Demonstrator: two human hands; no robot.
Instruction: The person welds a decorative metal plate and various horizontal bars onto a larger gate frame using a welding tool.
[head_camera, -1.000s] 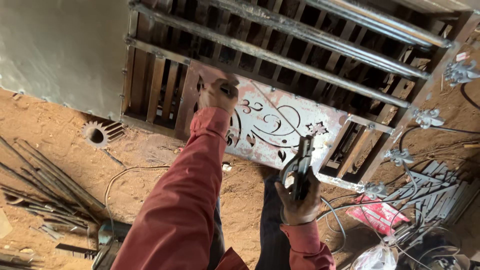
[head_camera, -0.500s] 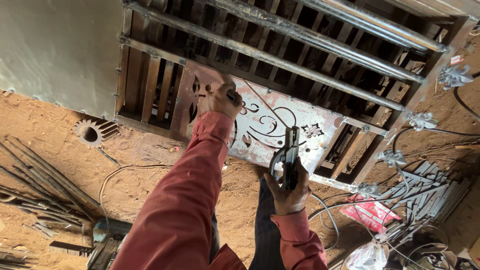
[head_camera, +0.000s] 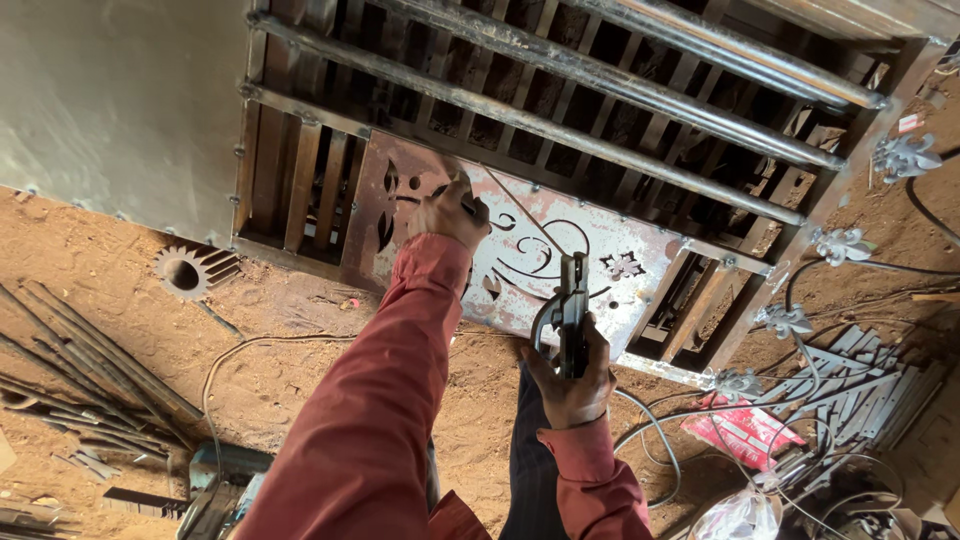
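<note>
Decorative cut-out panel (head_camera: 560, 250), frame centre, lying in the gate frame (head_camera: 620, 90). Left hand (head_camera: 448, 212) closed, pinching a thin rod (head_camera: 515, 205) at panel's upper-left scrollwork. Right hand (head_camera: 572, 375) gripping electrode holder (head_camera: 572, 310) w/ full fist, lower centre. Advice: brace wrists, keep cable (head_camera: 650, 440) slack.

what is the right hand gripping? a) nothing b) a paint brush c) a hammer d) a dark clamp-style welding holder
d: the right hand is closed round a dark clamp-style holder held over the cut-out metal panel, beside the left hand.
</note>
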